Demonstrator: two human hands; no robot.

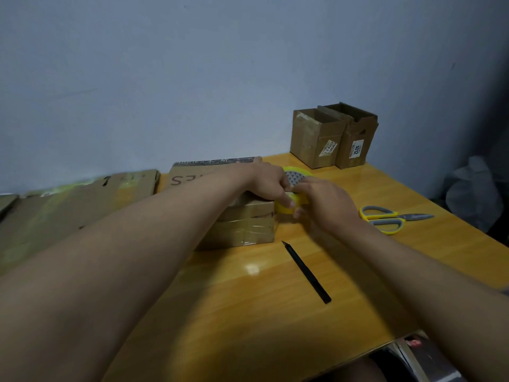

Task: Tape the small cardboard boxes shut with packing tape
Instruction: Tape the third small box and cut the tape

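Observation:
A small brown cardboard box (248,224) with shiny tape strips across its side lies on the yellow wooden table (248,293). A yellowish roll of packing tape (292,186) stands at the box's right top corner. My left hand (268,183) rests on the box top and pinches the tape at the roll's edge. My right hand (327,202) grips the roll from the right, fingers curled round its rim. The roll's lower part is hidden behind my fingers.
Two open-topped cardboard boxes (330,136) stand at the back against the wall. Yellow-handled scissors (388,217) lie to the right. A black pen-like knife (307,272) lies in front of the box. Flattened cardboard (82,199) lies on the left.

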